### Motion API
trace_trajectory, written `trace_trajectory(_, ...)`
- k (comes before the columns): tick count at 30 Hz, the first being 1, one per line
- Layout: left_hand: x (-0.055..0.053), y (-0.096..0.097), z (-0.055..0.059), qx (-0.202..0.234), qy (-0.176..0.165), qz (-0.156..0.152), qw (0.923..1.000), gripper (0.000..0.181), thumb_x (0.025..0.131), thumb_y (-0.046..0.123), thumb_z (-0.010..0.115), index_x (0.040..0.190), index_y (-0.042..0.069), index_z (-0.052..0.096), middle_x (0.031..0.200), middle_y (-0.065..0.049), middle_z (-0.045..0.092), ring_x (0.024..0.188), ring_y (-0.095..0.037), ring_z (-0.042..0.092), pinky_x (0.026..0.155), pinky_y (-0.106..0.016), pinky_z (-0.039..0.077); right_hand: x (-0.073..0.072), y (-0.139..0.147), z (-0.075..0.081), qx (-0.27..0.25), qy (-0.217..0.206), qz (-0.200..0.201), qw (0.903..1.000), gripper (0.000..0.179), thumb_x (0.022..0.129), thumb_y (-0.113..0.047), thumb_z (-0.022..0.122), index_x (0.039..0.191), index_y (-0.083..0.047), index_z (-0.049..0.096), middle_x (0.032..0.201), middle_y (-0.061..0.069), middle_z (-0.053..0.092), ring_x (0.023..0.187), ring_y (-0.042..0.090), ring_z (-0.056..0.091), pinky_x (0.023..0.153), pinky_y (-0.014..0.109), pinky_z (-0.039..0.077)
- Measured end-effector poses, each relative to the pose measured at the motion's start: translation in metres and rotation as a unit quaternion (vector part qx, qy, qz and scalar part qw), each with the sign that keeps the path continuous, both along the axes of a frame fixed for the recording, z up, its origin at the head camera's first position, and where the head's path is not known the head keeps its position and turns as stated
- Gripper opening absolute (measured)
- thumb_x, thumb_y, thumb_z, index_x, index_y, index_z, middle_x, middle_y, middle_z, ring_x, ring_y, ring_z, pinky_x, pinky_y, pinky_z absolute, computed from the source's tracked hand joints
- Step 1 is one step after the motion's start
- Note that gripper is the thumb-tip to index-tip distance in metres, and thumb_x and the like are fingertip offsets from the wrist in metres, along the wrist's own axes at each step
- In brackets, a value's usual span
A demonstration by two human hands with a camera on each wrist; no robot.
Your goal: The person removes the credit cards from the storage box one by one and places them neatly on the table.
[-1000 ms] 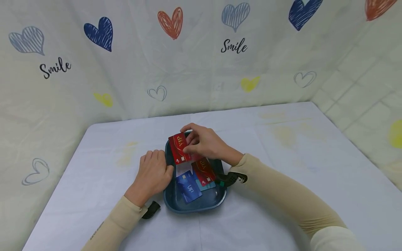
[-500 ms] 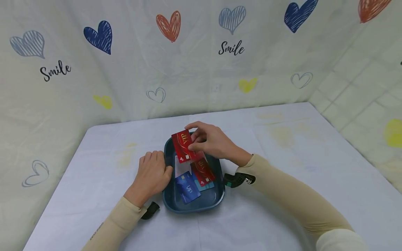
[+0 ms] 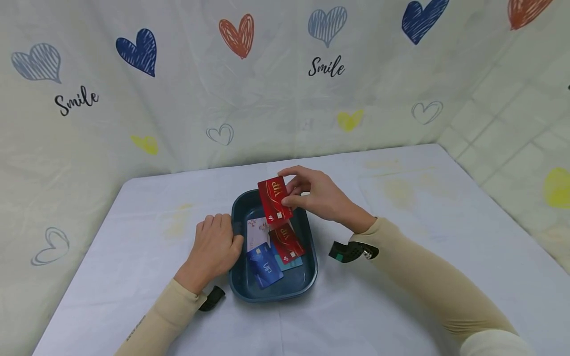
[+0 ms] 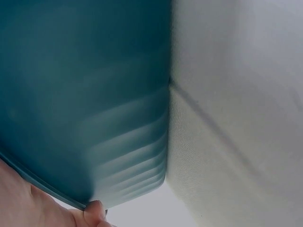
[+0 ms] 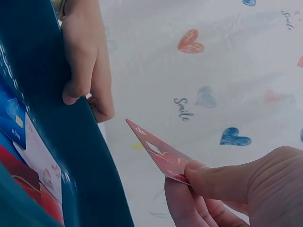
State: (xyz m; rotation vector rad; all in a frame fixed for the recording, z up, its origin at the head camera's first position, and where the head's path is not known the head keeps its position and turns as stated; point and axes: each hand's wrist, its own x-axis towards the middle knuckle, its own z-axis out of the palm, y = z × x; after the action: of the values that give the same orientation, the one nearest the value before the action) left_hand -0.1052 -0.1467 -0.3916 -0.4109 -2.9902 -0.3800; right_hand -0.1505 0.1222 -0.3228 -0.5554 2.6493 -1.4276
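Note:
My right hand (image 3: 320,195) pinches a red VIP card (image 3: 271,195) between thumb and fingers, raised over the far end of a dark blue-green plastic tray (image 3: 291,283). The same red card (image 5: 158,151) shows nearly edge-on in the right wrist view. My left hand (image 3: 215,244) grips the tray's left rim, thumb over the inside, fingers outside. In the tray, a second red VIP card (image 3: 287,243) partly covers a light blue card (image 3: 295,263). A dark blue VIP card (image 3: 265,265) lies left of it, overlapping a white patterned card (image 3: 257,232).
A white cloth (image 3: 387,183) covers the table around the tray. Behind rises a pale backdrop (image 3: 276,99) printed with hearts and "Smile". Black wrist devices (image 3: 354,251) sit on both forearms. The tray's ribbed outer wall (image 4: 118,118) fills much of the left wrist view.
My right hand has moved to the right and slightly away with the red card, uncovering more of the white card. The left hand stays on the tray's rim.

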Motion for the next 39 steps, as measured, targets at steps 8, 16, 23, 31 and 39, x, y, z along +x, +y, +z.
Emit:
trace_trajectory(8,-0.001,0.000,0.000,-0.003,0.001,0.000,1.0000,0.022,0.094,0.022,0.054,0.097,0.001,0.053,0.083,-0.010,0.046,0.087,-0.028,0.041,0.082,-0.042,0.033,-0.004,0.018,-0.002,0.000,-0.005,-0.021,0.9998,0.059,0.090,-0.020,0.078,0.145,-0.020,0.056,0.110,0.008,0.072,0.098,0.022,0.073,0.087,0.041,0.062)
trace_trajectory(16,-0.001,0.002,0.001,-0.002,-0.005,0.000,1.0000,0.022,0.094,0.022,0.054,0.098,0.001,0.052,0.083,-0.009,0.045,0.086,-0.027,0.040,0.082,-0.042,0.032,-0.008,0.036,-0.006,-0.008,-0.017,-0.043,0.9989,0.058,0.092,-0.019,0.077,0.146,-0.019,0.056,0.115,0.011,0.070,0.102,0.025,0.071,0.086,0.041,0.062)
trace_trajectory(23,-0.002,0.002,0.001,-0.006,-0.013,0.004,0.9999,0.023,0.094,0.023,0.053,0.099,0.001,0.052,0.084,-0.009,0.046,0.087,-0.027,0.041,0.082,-0.042,0.032,-0.009,0.047,-0.008,-0.022,-0.034,-0.058,0.9975,0.059,0.092,-0.020,0.076,0.147,-0.019,0.054,0.117,0.011,0.068,0.105,0.027,0.070,0.089,0.047,0.062)
trace_trajectory(31,-0.003,0.001,0.005,-0.032,-0.016,-0.002,0.9994,0.025,0.094,0.024,0.055,0.098,0.000,0.052,0.083,-0.009,0.046,0.085,-0.027,0.041,0.081,-0.042,0.034,-0.009,0.062,-0.009,-0.050,-0.047,-0.075,0.9948,0.059,0.093,-0.020,0.075,0.148,-0.020,0.054,0.117,0.012,0.065,0.104,0.027,0.070,0.089,0.045,0.062)
trace_trajectory(39,-0.005,0.003,0.013,-0.050,-0.031,-0.010,0.9982,0.023,0.092,0.025,0.055,0.090,0.002,0.050,0.079,-0.008,0.045,0.080,-0.026,0.040,0.076,-0.039,0.033,-0.010,0.078,-0.013,-0.069,-0.058,-0.088,0.9920,0.060,0.094,-0.021,0.075,0.149,-0.019,0.052,0.115,0.012,0.063,0.104,0.025,0.071,0.085,0.030,0.061)
